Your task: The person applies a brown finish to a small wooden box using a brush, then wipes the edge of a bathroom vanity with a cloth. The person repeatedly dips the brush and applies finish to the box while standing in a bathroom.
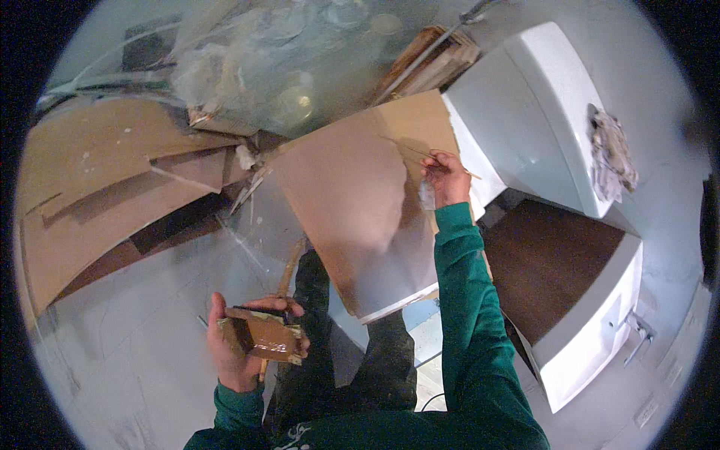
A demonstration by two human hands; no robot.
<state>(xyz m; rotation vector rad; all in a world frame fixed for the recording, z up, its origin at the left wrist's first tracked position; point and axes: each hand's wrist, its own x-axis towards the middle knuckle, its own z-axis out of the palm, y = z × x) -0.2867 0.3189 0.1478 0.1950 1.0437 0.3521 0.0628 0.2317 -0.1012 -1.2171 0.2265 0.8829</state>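
Note:
A large brown board (337,187) with a paler, pinkish painted area leans across in front of my legs. Over its right side is my right hand (448,178), fingers pinched round a thin paintbrush (474,175), whose fine tip end is hard to make out against the board. Lower left, my left hand (234,356) cradles a small open box (274,339) with shiny brown stuff inside and ragged edges. A slim wooden stick (291,266) passes through the same hand, pointing up toward the board's left edge.
Cardboard sheets (97,161) stand at the left. Clear plastic sheeting (262,60) and wooden frames (442,60) are at the back. At the right are a white cabinet-like box (555,97) with a crumpled cloth (613,154), and a dark brown panel (555,262) beside a white edge.

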